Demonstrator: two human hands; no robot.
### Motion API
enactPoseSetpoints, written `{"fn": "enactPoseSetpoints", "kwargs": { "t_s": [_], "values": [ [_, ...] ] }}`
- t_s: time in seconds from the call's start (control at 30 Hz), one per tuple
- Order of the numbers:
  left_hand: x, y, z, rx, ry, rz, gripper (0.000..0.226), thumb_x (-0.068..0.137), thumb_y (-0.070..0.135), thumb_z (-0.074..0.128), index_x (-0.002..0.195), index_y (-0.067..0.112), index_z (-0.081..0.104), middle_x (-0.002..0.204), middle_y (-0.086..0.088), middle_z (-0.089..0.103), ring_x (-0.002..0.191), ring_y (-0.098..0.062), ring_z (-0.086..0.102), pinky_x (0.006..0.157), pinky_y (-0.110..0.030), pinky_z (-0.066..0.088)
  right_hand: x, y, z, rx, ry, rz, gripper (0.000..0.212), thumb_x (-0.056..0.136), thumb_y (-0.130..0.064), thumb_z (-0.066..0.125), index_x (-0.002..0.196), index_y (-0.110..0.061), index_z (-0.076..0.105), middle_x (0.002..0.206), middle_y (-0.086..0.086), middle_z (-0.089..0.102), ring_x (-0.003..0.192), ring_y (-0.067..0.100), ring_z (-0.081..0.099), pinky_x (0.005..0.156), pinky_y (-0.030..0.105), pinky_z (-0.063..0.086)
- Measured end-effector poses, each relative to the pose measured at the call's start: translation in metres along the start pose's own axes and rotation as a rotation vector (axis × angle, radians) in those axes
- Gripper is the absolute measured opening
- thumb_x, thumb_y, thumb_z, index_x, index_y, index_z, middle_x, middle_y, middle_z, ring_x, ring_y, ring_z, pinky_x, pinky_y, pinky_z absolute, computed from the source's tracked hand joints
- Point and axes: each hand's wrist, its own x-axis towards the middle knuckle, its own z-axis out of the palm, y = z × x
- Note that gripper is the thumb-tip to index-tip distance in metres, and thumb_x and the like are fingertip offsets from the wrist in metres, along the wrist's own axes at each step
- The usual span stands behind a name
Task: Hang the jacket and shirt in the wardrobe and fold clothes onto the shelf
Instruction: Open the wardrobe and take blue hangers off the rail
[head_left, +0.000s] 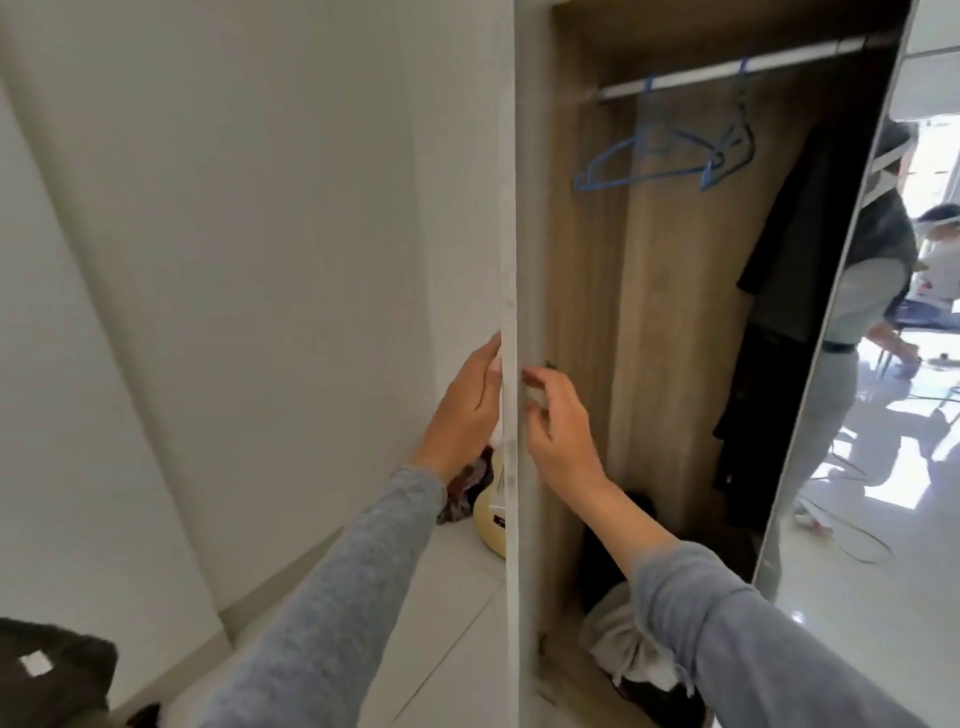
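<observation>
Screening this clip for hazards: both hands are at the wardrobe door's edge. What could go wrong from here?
1. Swung wider, the door could knock the small guitar behind it.
2. The fingers of the right hand might get pinched if the door closes.
3. The clothes pile low in the wardrobe could spill out.
</observation>
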Motion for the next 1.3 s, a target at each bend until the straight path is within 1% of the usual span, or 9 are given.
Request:
{"fn": "enactPoseSetpoints", "kwargs": {
  "t_s": [0.07, 0.13, 0.23, 0.33, 0.47, 0.6, 0.7, 0.97, 1.3],
  "values": [
    [0.011, 0.003, -0.019, 0.015, 0.136, 0.036, 0.05, 0.101, 0.043, 0.024, 0.146, 0.021, 0.031, 0.146, 0.005, 0.041, 0.135, -0.007, 0.036, 0.112, -0.037, 0.032, 0.02, -0.008, 0.018, 0.034, -0.004, -0.034, 0.038, 0.093, -0.004, 0.044, 0.13, -0.012, 0.046, 0.128, -0.001, 0.048, 0.116, 0.002, 0.043, 0.103, 0.027, 0.042],
    [0.02, 0.007, -0.036, 0.051, 0.263, 0.072, 0.049, 0.102, 0.038, 0.027, 0.147, 0.017, 0.027, 0.148, 0.004, 0.037, 0.137, -0.008, 0.034, 0.112, -0.039, 0.031, 0.041, -0.013, 0.034, 0.066, -0.004, -0.061, 0.04, 0.094, -0.006, 0.043, 0.133, -0.013, 0.042, 0.133, -0.001, 0.043, 0.12, 0.002, 0.04, 0.104, 0.027, 0.04],
    [0.036, 0.01, -0.051, 0.151, 0.403, 0.13, 0.051, 0.101, 0.026, 0.038, 0.148, 0.012, 0.022, 0.149, -0.003, 0.032, 0.137, -0.01, 0.031, 0.114, -0.029, 0.027, 0.073, -0.017, 0.056, 0.1, -0.003, -0.111, 0.044, 0.094, -0.007, 0.043, 0.138, -0.012, 0.039, 0.139, 0.0, 0.038, 0.128, 0.01, 0.038, 0.105, 0.011, 0.029],
    [0.056, 0.001, -0.063, 0.335, 0.514, 0.124, 0.065, 0.099, 0.016, 0.044, 0.15, 0.01, 0.004, 0.156, -0.007, 0.011, 0.14, 0.0, 0.009, 0.112, -0.007, 0.009, 0.105, -0.016, 0.077, 0.112, 0.007, -0.17, 0.046, 0.095, -0.007, 0.045, 0.14, -0.011, 0.037, 0.144, 0.003, 0.034, 0.133, 0.013, 0.033, 0.1, -0.003, 0.015],
    [0.078, -0.02, -0.079, 0.564, 0.655, 0.161, 0.076, 0.096, 0.017, 0.05, 0.149, 0.008, -0.005, 0.156, -0.001, -0.008, 0.141, 0.004, -0.01, 0.112, -0.008, 0.001, 0.142, -0.005, 0.099, 0.102, 0.004, -0.282, 0.049, 0.093, -0.013, 0.046, 0.141, -0.011, 0.038, 0.147, 0.006, 0.032, 0.136, 0.014, 0.027, 0.109, 0.011, 0.016],
    [0.094, -0.058, -0.101, 1.009, 0.744, 0.177, 0.07, 0.094, 0.024, 0.049, 0.146, -0.001, 0.009, 0.155, -0.014, 0.004, 0.145, -0.016, -0.006, 0.119, -0.035, 0.007, 0.173, 0.013, 0.121, 0.058, -0.005, -0.409, 0.05, 0.091, -0.024, 0.04, 0.139, -0.011, 0.041, 0.147, 0.008, 0.035, 0.136, 0.017, 0.026, 0.113, 0.02, 0.016],
    [0.103, -0.076, -0.117, 1.158, 0.758, 0.093, 0.07, 0.093, 0.033, 0.043, 0.147, 0.0, 0.013, 0.155, -0.017, 0.008, 0.145, -0.017, -0.008, 0.118, -0.037, 0.001, 0.192, 0.028, 0.136, -0.004, -0.02, -0.483, 0.05, 0.092, -0.023, 0.038, 0.14, -0.012, 0.04, 0.149, 0.007, 0.034, 0.139, 0.022, 0.026, 0.115, 0.025, 0.015],
    [0.121, -0.12, -0.126, 1.383, 0.672, -0.001, 0.069, 0.094, 0.037, 0.04, 0.148, 0.001, 0.014, 0.156, -0.016, 0.009, 0.146, -0.023, 0.001, 0.119, -0.039, 0.006, 0.23, 0.063, 0.161, -0.133, -0.035, -0.502, 0.053, 0.09, -0.026, 0.036, 0.143, -0.018, 0.033, 0.153, 0.006, 0.03, 0.142, 0.02, 0.018, 0.114, 0.04, 0.018],
    [0.138, -0.13, -0.109, 1.424, 0.816, -0.02, 0.072, 0.094, 0.041, 0.038, 0.145, -0.005, 0.017, 0.154, -0.02, 0.011, 0.145, -0.024, -0.007, 0.119, -0.042, 0.001, 0.233, 0.085, 0.158, -0.362, -0.082, -0.611, 0.06, 0.095, -0.037, 0.033, 0.149, -0.021, 0.016, 0.157, 0.003, 0.015, 0.145, 0.022, 0.01, 0.117, 0.043, 0.008]
  ]
}}
